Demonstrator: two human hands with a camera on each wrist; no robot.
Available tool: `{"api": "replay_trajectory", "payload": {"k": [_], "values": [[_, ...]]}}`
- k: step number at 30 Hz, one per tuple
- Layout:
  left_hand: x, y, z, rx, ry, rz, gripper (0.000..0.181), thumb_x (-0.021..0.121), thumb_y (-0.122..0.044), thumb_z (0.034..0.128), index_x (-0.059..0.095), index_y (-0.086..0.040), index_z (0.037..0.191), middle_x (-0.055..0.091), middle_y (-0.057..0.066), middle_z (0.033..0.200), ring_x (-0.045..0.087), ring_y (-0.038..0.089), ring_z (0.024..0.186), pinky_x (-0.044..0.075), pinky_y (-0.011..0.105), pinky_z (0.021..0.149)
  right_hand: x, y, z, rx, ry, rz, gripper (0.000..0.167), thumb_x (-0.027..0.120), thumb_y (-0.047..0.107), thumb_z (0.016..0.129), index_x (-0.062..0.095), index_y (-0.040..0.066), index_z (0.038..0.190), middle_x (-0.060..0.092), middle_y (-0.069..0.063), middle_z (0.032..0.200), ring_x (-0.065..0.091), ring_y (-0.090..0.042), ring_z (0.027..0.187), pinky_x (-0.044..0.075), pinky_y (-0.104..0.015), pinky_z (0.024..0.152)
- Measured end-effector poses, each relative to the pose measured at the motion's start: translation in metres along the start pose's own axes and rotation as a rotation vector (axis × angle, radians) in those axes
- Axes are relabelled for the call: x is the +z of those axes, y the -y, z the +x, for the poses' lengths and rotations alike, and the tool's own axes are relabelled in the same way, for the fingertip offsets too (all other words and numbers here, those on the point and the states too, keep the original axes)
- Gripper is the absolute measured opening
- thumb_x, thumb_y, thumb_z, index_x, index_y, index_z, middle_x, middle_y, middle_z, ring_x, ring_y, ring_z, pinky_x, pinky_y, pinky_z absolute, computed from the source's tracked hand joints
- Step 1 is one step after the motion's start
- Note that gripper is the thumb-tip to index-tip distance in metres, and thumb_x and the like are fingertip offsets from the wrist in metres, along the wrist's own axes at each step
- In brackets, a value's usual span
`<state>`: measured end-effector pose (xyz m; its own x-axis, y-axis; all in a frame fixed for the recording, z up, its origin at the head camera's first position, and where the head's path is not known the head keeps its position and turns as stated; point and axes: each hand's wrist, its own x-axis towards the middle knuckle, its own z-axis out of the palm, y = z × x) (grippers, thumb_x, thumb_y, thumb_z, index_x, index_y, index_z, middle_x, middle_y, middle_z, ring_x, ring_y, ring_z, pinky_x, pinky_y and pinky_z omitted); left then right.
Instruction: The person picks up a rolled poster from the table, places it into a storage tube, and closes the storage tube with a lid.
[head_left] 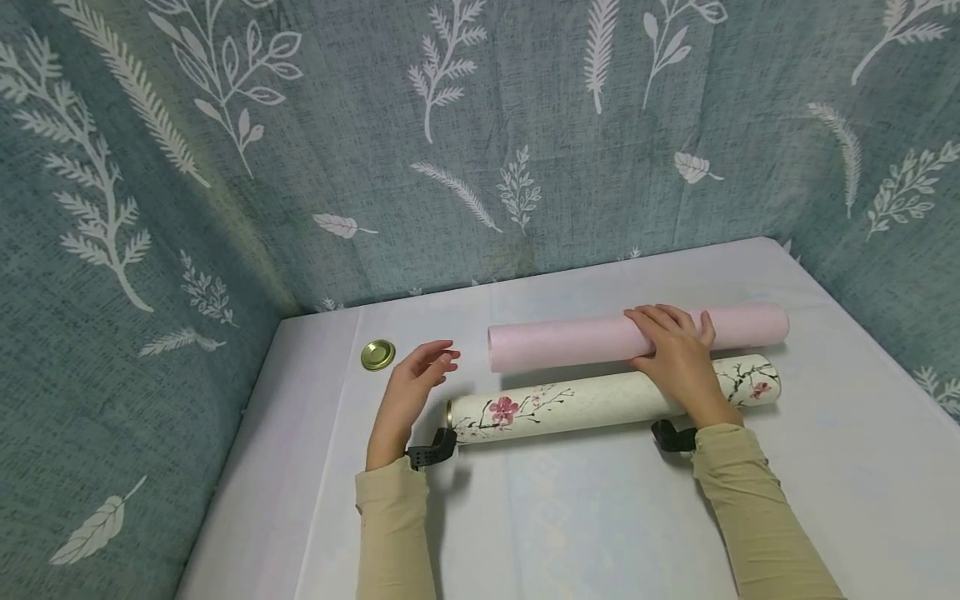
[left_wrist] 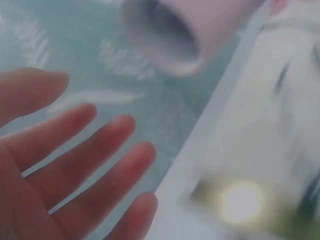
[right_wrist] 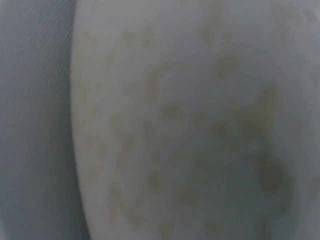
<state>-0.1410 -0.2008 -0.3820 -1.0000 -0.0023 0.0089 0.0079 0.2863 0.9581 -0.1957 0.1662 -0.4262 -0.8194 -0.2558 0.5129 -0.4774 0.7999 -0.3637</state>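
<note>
A pink paper roll [head_left: 558, 342], hollow at its left end, lies across the far part of the table. My right hand [head_left: 678, 354] grips it right of its middle, thumb on the near side and fingers over the top. Just nearer lies a cream tube [head_left: 592, 404] with a plum-blossom print and a gold rim at its left end; my right hand and wrist cover part of it. My left hand [head_left: 420, 379] holds nothing, fingers loosely bent, left of the roll. In the left wrist view the roll's open end [left_wrist: 165, 37] shows beyond the spread fingers.
A round gold lid [head_left: 378, 355] lies on the white-covered table [head_left: 570, 517], left of my left hand. Teal leaf-patterned cloth [head_left: 465, 192] hangs behind the table and along its sides. Black wrist cameras [head_left: 433, 450] jut from both cuffs. The right wrist view is a blurred close-up of a pale printed surface.
</note>
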Motion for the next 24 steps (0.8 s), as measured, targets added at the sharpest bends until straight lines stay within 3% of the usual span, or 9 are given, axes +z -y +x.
{"api": "replay_trajectory", "payload": {"k": [2, 3, 8, 9, 10, 14, 24], "values": [[-0.008, -0.001, -0.003, -0.016, -0.036, -0.012, 0.033, 0.054, -0.028, 0.0895, 0.054, -0.014, 0.119, 0.059, 0.006, 0.112, 0.055, 0.021, 0.101, 0.040, 0.041, 0.089, 0.000, -0.001, 0.000, 0.000, -0.002, -0.001, 0.072, 0.082, 0.021, 0.060, 0.051, 0.019, 0.125, 0.050, -0.003, 0.126, 0.034, -0.029, 0.119, 0.000, -0.063, 0.096], [-0.014, 0.010, 0.001, 0.001, -0.047, -0.035, 0.033, 0.053, -0.027, 0.0901, 0.053, -0.013, 0.120, 0.059, 0.007, 0.113, 0.055, 0.021, 0.102, 0.040, 0.040, 0.089, 0.000, -0.001, 0.000, 0.001, -0.002, -0.001, 0.072, 0.082, 0.021, 0.060, 0.051, 0.019, 0.125, 0.050, -0.003, 0.126, 0.034, -0.029, 0.119, 0.000, -0.062, 0.096], [-0.032, 0.030, 0.003, -0.048, -0.184, -0.013, 0.036, 0.053, -0.031, 0.0896, 0.053, -0.014, 0.121, 0.058, 0.004, 0.114, 0.053, 0.017, 0.103, 0.041, 0.037, 0.088, 0.000, -0.001, 0.000, 0.006, -0.001, 0.002, 0.072, 0.082, 0.020, 0.060, 0.051, 0.019, 0.125, 0.049, -0.004, 0.126, 0.034, -0.029, 0.120, 0.000, -0.062, 0.096], [-0.034, 0.032, 0.002, -0.060, -0.219, -0.013, 0.034, 0.053, -0.030, 0.0899, 0.054, -0.013, 0.120, 0.058, 0.005, 0.114, 0.052, 0.016, 0.103, 0.042, 0.037, 0.087, 0.001, -0.001, 0.000, 0.007, -0.003, 0.005, 0.072, 0.082, 0.020, 0.060, 0.051, 0.019, 0.125, 0.049, -0.004, 0.126, 0.034, -0.029, 0.119, 0.000, -0.062, 0.096], [-0.034, 0.025, -0.002, -0.097, -0.262, 0.011, 0.033, 0.054, -0.029, 0.0896, 0.055, -0.013, 0.118, 0.058, 0.004, 0.114, 0.052, 0.016, 0.103, 0.042, 0.037, 0.087, 0.001, -0.001, 0.000, 0.006, -0.003, 0.004, 0.072, 0.082, 0.020, 0.060, 0.051, 0.019, 0.125, 0.049, -0.003, 0.126, 0.034, -0.029, 0.119, 0.000, -0.063, 0.096], [-0.037, 0.033, 0.000, -0.114, -0.383, 0.025, 0.028, 0.054, -0.026, 0.0897, 0.058, -0.011, 0.113, 0.059, 0.003, 0.110, 0.051, 0.013, 0.099, 0.043, 0.033, 0.083, 0.003, 0.000, 0.001, 0.004, 0.007, 0.013, 0.071, 0.082, 0.020, 0.062, 0.051, 0.019, 0.125, 0.049, -0.004, 0.126, 0.034, -0.029, 0.119, 0.001, -0.063, 0.096], [-0.033, 0.041, 0.012, -0.119, -0.342, 0.133, 0.030, 0.052, -0.028, 0.0903, 0.058, -0.009, 0.113, 0.059, 0.005, 0.111, 0.052, 0.015, 0.100, 0.043, 0.034, 0.082, 0.000, -0.003, 0.000, 0.001, 0.006, 0.003, 0.070, 0.081, 0.018, 0.061, 0.051, 0.019, 0.125, 0.049, -0.005, 0.126, 0.034, -0.028, 0.119, 0.001, -0.063, 0.096]]}}
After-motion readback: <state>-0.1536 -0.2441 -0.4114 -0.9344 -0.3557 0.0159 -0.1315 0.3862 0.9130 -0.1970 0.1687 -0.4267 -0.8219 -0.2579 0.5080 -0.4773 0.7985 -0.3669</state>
